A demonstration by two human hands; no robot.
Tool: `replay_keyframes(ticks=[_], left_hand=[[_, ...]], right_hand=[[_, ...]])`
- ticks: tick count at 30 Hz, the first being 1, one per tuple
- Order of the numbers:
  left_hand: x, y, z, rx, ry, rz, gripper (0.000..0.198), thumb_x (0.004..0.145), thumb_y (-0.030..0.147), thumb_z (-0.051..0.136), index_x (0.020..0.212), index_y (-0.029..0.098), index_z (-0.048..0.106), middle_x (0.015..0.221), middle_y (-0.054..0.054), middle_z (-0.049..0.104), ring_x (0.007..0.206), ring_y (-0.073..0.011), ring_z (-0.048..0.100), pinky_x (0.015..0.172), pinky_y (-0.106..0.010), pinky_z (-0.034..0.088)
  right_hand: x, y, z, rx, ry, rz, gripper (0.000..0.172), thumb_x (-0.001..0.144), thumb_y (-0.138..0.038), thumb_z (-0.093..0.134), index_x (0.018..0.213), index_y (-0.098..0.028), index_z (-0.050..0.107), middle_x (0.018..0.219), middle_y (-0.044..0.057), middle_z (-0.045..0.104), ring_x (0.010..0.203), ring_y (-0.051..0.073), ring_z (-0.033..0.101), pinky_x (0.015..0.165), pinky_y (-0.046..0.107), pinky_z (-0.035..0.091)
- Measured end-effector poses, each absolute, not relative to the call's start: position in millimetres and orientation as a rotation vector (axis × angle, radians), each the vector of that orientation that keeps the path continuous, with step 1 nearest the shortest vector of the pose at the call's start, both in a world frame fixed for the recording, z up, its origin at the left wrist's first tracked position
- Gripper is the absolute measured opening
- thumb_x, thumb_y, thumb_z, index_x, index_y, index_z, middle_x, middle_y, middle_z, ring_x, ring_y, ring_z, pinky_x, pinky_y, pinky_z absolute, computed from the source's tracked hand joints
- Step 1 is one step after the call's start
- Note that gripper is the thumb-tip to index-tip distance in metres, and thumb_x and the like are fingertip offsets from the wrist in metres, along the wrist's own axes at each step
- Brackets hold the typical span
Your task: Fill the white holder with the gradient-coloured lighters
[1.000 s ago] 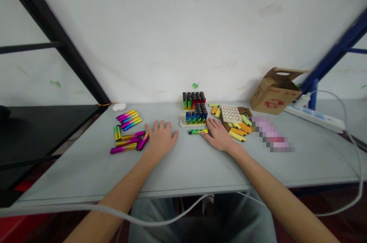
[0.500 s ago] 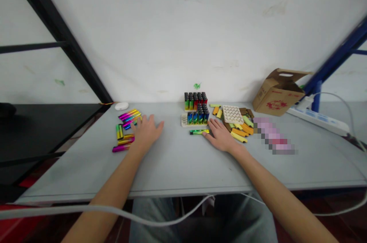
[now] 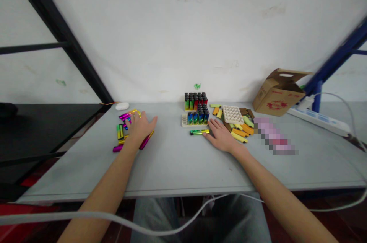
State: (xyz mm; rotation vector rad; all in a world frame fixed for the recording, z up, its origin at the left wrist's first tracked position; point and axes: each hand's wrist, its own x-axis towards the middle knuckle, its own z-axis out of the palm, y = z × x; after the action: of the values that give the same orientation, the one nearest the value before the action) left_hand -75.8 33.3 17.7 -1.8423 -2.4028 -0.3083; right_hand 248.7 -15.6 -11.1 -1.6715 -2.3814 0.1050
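Note:
My left hand [image 3: 140,125] is over a pile of shiny metallic lighters [image 3: 126,116], fingers apart, covering part of them. A purple-and-gold lighter [image 3: 146,140] sticks out below its palm, and green-yellow lighters [image 3: 119,131] lie to its left. My right hand [image 3: 221,136] rests flat on the table, fingers stretched, its thumb at the end of a single green-yellow lighter [image 3: 199,132]. Just beyond that, blue-green lighters [image 3: 197,118] stand upright in a white tray [image 3: 184,121] whose left slots are bare. Behind it is another block of upright green and red lighters [image 3: 195,101].
Right of my right hand are scattered yellow, orange and brown pieces [image 3: 240,132] with a white holed tray [image 3: 233,114] on top. Farther right stand an open cardboard box [image 3: 279,95] and a power strip [image 3: 321,120]. A white cable [image 3: 114,218] crosses low in front.
My left hand has shifted slightly left over the pile, and a purple-and-gold lighter now shows at its right side. The right hand has stayed put.

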Motion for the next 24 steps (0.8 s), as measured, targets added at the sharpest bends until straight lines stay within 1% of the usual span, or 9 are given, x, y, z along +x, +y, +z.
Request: replay_keyframes(ticks=[2,4,7,12,18,21,24], left_hand=[[-78.3,35.0,17.9,-1.849,-2.442,-0.268,0.076,0.086,0.063,0.032,0.133,0.005,0.047,0.14,-0.03,0.043,0.134,-0.0428,0.036,0.106,-0.06,0.026],[-78.9,34.6,17.9,-1.853,-2.468,-0.243,0.077,0.085,0.065,0.031,0.132,0.006,0.049,0.137,-0.03,0.046,0.132,-0.0443,0.037,0.105,-0.065,0.025],[-77.2,32.1,17.6,-1.877,-2.449,-0.252,0.073,0.086,0.064,0.029,0.131,0.009,0.05,0.136,-0.028,0.049,0.131,-0.0433,0.038,0.103,-0.068,0.023],[-71.9,28.2,15.7,-1.91,-2.41,-0.244,0.068,0.088,0.059,0.03,0.131,0.011,0.05,0.141,-0.025,0.045,0.133,-0.0424,0.036,0.105,-0.068,0.021],[-64.0,24.1,12.6,-1.988,-2.348,-0.235,0.062,0.089,0.054,0.035,0.133,0.012,0.049,0.142,-0.023,0.044,0.132,-0.0428,0.036,0.105,-0.065,0.025],[-59.1,21.3,12.7,-2.051,-2.281,-0.227,0.06,0.089,0.051,0.037,0.134,0.014,0.048,0.143,-0.02,0.045,0.132,-0.0404,0.037,0.105,-0.062,0.028],[-55.1,19.5,12.4,-2.113,-2.215,-0.233,0.057,0.089,0.049,0.038,0.134,0.015,0.048,0.14,-0.018,0.048,0.13,-0.0371,0.039,0.105,-0.058,0.03]], right_hand=[[249.1,-15.2,-11.7,-1.674,-2.385,0.106,0.078,0.093,-0.058,0.027,0.145,-0.001,0.035,0.152,0.022,0.033,0.143,0.033,0.027,0.116,0.045,0.025],[249.4,-14.9,-12.3,-1.669,-2.386,0.104,0.078,0.093,-0.058,0.027,0.145,-0.001,0.035,0.152,0.022,0.033,0.143,0.033,0.026,0.116,0.045,0.025],[249.7,-14.7,-12.8,-1.663,-2.382,0.099,0.077,0.093,-0.059,0.027,0.145,-0.003,0.035,0.152,0.021,0.034,0.143,0.032,0.026,0.116,0.047,0.024],[250.1,-14.9,-11.9,-1.66,-2.397,0.095,0.076,0.093,-0.058,0.027,0.145,-0.002,0.035,0.152,0.021,0.034,0.143,0.032,0.027,0.115,0.046,0.025],[251.2,-14.8,-12.0,-1.651,-2.399,0.096,0.076,0.094,-0.057,0.028,0.145,-0.002,0.036,0.151,0.022,0.034,0.143,0.032,0.027,0.115,0.046,0.025],[251.2,-14.7,-12.3,-1.648,-2.403,0.093,0.076,0.094,-0.057,0.028,0.144,-0.001,0.037,0.151,0.022,0.034,0.143,0.031,0.027,0.116,0.045,0.025],[250.9,-14.8,-11.9,-1.649,-2.406,0.085,0.075,0.094,-0.057,0.028,0.144,-0.001,0.037,0.151,0.022,0.035,0.143,0.031,0.027,0.116,0.044,0.025]])
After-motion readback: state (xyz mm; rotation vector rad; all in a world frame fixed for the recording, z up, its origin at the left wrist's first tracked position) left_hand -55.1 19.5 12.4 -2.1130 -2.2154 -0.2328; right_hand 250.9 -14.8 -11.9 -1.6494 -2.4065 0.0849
